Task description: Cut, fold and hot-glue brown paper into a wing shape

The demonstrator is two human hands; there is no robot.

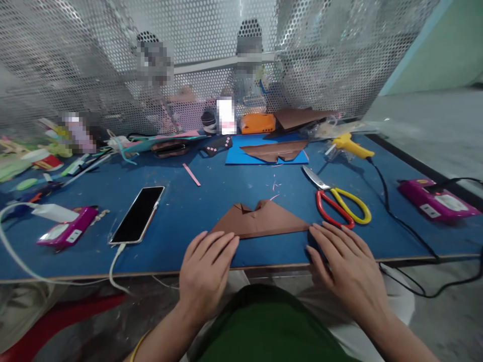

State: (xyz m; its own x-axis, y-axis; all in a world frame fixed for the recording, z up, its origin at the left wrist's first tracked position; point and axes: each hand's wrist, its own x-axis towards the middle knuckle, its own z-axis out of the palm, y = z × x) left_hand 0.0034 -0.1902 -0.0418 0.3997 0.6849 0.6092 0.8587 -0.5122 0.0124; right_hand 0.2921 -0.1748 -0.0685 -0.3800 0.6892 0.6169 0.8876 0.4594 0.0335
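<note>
A folded brown paper piece (264,220) lies flat on the blue table (196,206) near its front edge. My left hand (206,269) rests palm down at the table's edge, fingertips touching the paper's lower left corner. My right hand (347,266) lies flat with fingers spread, its fingertips at the paper's right tip. Neither hand holds anything.
Red-and-yellow scissors (337,201) lie just right of the paper. A yellow glue gun (350,146) with a black cord, a phone (138,214) on a white cable, two pink boxes (66,232) (437,199), a blue sheet with brown paper (273,150), and clutter at back left. A perforated metal screen (211,50) stands behind.
</note>
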